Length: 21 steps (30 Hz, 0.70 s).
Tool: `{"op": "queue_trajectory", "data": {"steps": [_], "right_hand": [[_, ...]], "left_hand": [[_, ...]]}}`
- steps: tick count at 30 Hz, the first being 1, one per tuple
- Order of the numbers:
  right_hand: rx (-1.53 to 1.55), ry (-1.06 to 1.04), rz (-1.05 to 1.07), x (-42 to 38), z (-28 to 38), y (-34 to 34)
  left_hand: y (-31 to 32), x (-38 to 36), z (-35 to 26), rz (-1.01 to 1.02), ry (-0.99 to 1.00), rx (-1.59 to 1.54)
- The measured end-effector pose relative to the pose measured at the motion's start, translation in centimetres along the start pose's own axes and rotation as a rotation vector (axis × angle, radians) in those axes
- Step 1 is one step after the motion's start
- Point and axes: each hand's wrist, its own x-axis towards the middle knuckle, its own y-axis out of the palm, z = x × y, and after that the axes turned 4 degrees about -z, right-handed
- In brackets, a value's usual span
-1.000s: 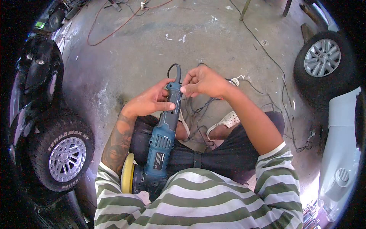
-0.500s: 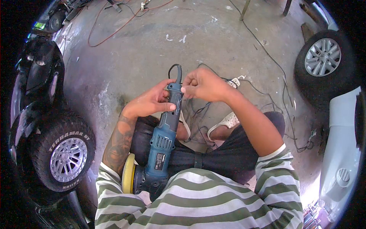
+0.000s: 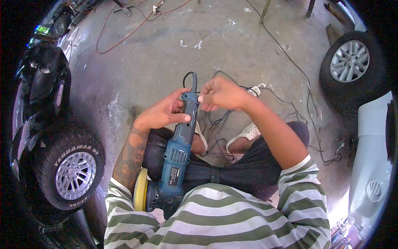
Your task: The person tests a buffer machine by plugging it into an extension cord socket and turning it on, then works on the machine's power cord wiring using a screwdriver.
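A blue and black power polisher [image 3: 173, 166] lies across my lap, its yellow round pad [image 3: 141, 189] at the lower left against my left forearm. My left hand [image 3: 166, 111] is wrapped round the polisher's handle, thumb on top. At the cord end, my right hand [image 3: 219, 94] has its fingers curled, with thumb and fingertip touching the handle's edge. Whether something small sits between those fingers cannot be made out. A black cord [image 3: 193, 82] leaves the handle's top and loops left.
Tangled cables and a white power strip [image 3: 253, 90] lie on the floor beyond my feet. A black vehicle with a wheel [image 3: 75, 175] is at left. At right are another wheel [image 3: 350, 61] and a pale body panel [image 3: 371, 157]. An orange cable [image 3: 128, 32] lies ahead.
My right hand has shifted very slightly down at the handle's end, its fingers a little differently curled. My left hand still holds the polisher in the same place.
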Motion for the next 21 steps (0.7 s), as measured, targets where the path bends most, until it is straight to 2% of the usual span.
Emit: {"op": "queue_trajectory", "data": {"steps": [5, 8, 10, 12, 13, 15, 16, 18, 19, 21], "right_hand": [[-0.119, -0.072, -0.08, -0.2, 0.4, 0.1], [-0.062, -0.001, -0.037, -1.2, 1.7, -1.4], [-0.316, -0.321, -0.245, -3.4, 3.1, -3.8], [-0.125, -0.383, -0.15, -9.6, 7.4, -5.4], [-0.06, -0.554, -0.121, -13.3, 9.1, -5.0], [0.22, -0.933, 1.012, -14.8, 8.9, -5.3], [0.214, -0.91, 1.017, -16.0, 10.0, -4.3], [0.156, -1.25, 0.657, -18.4, 13.1, -1.0], [0.16, -1.237, 0.643, -19.0, 13.0, 0.3], [0.328, -1.196, 0.408, -19.4, 12.9, 1.7]], "left_hand": [[0.1, -0.1, -0.3, -0.013, -0.001, 0.027], [-0.2, -0.1, -0.1, 0.003, 0.021, 0.041], [-0.3, -0.1, 0.0, 0.027, 0.044, 0.021], [-0.1, -0.5, -0.6, 0.01, 0.001, 0.029], [-0.1, -0.4, -0.4, 0.007, 0.018, 0.03], [-0.1, -0.4, -0.8, 0.006, 0.019, -0.002], [-0.2, -0.3, -0.8, 0.016, -0.003, 0.001], [-0.5, 0.0, -0.2, 0.043, -0.038, -0.007], [-0.3, 0.0, -0.3, 0.02, -0.031, -0.006], [-0.6, -0.1, -0.5, -0.014, -0.014, 0.024]]}}
